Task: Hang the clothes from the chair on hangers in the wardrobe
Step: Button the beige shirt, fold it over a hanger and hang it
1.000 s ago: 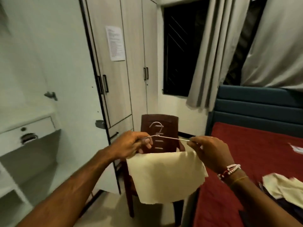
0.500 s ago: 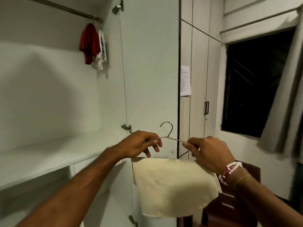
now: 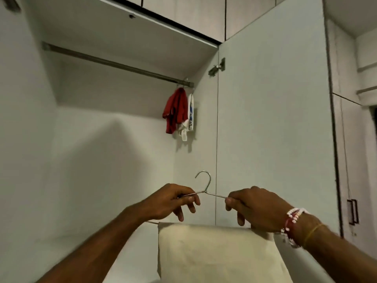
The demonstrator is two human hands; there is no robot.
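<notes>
Here, both hands hold one wire hanger [image 3: 205, 192] out toward the open wardrobe [image 3: 102, 152]. The left hand [image 3: 169, 201] has its grip closed on the hanger's left shoulder wire, thumb and forefinger pinching it while the other fingers hang loose below. The right hand [image 3: 255, 209] has its grip closed on the right shoulder wire in the same way, with beaded bracelets [image 3: 293, 217] and a thin yellow band around that wrist. Between the two hands the hanger's hook stands upright, its open end turned to 9 o'clock. A cream cloth [image 3: 216, 254] is draped over the hanger's bottom bar and hangs down at 6 o'clock, out of the frame's lower edge.

Up at 11 o'clock a metal rail [image 3: 114, 63] runs across the wardrobe under its top shelf. At the rail's right end, near 12 o'clock, a red garment [image 3: 176, 110] and a white garment with blue print [image 3: 189, 115] hang close together against the side wall. The open wardrobe door [image 3: 273, 119] fills the 2 o'clock side, a hinge [image 3: 217, 67] near its top. The held hanger is well below the rail.
</notes>
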